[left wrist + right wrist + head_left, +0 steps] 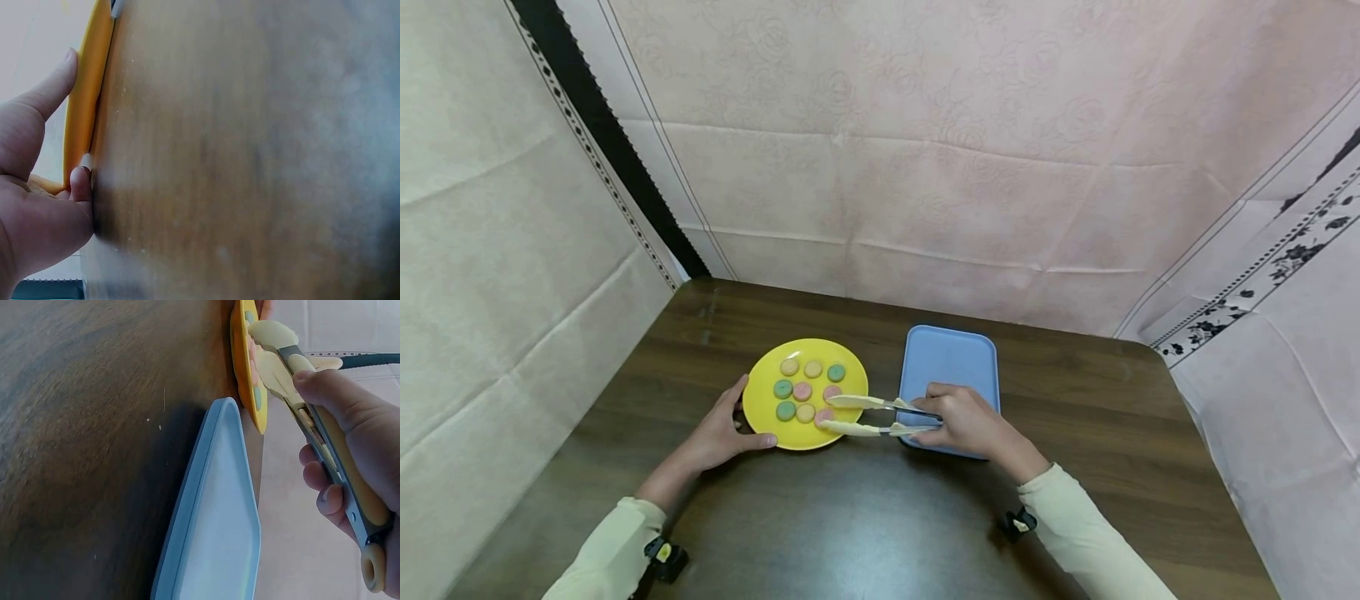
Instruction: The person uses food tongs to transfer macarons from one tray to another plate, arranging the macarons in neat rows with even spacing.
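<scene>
On the table lies a yellow plate (853, 372) with several small round cookie-like pieces in green, pink and cream. My left hand (715, 437) grips its left edge, thumb on the rim and fingers at the side and below, as the left wrist view also shows (37, 150). My right hand (966, 421) holds cream-tipped tongs (859, 430) that reach leftward over the plate. Their tips are spread apart near the pink pieces (823, 416) at its right side. Whether a tip touches one, I cannot tell. Below the right hand is a blue rectangular tray (947, 358).
The dark wooden table (850, 533) carries plate and tray side by side, a narrow gap between them. Pale cloth (925, 167) hangs behind the table and along both sides. Each wrist wears a small black camera (666, 558).
</scene>
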`<move>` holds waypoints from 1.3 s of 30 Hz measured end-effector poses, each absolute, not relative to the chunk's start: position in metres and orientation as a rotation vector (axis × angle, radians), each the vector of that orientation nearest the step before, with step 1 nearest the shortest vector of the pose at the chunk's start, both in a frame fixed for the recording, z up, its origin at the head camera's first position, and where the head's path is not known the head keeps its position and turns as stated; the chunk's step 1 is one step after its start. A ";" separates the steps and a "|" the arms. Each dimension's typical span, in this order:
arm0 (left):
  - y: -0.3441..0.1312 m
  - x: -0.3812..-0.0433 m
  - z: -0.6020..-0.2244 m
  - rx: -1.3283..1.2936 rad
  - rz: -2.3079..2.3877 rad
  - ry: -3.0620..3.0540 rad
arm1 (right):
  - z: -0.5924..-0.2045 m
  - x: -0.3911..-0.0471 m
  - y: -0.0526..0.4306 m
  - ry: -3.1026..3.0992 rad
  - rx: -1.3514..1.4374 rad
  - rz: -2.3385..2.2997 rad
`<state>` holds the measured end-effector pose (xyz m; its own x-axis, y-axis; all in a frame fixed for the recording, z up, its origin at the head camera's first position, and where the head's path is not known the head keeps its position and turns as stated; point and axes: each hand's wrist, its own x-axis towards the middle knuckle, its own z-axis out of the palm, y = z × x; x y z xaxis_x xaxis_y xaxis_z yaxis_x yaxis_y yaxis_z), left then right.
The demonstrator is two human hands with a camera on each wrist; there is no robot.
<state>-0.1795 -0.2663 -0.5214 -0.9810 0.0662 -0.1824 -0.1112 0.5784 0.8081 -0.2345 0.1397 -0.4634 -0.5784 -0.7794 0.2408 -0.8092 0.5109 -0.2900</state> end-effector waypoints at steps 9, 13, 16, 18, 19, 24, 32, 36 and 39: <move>-0.267 -0.180 -0.523 -0.042 1.348 2.621 | -0.460 -0.213 0.173 -2.676 1.144 0.684; -0.267 -0.181 -0.524 -0.035 1.354 2.616 | -0.464 -0.199 0.194 -2.587 1.002 0.761; -0.268 -0.181 -0.525 -0.038 1.350 2.618 | -0.467 -0.189 0.209 -2.515 0.891 0.803; -0.269 -0.180 -0.525 -0.035 1.348 2.619 | -0.468 -0.183 0.218 -2.487 0.798 0.807; -0.269 -0.180 -0.525 -0.034 1.346 2.620 | -0.469 -0.180 0.223 -2.476 0.746 0.803; -0.270 -0.180 -0.525 -0.029 1.344 2.626 | -0.470 -0.173 0.248 -2.435 0.507 0.731; -0.271 -0.181 -0.527 -0.025 1.334 2.640 | -0.473 -0.176 0.291 -2.359 0.247 0.650; -0.270 -0.181 -0.527 -0.026 1.330 2.639 | -0.477 -0.178 0.309 -2.409 0.123 0.657; -0.269 -0.181 -0.527 -0.023 1.327 2.640 | -0.481 -0.179 0.320 -2.467 0.038 0.663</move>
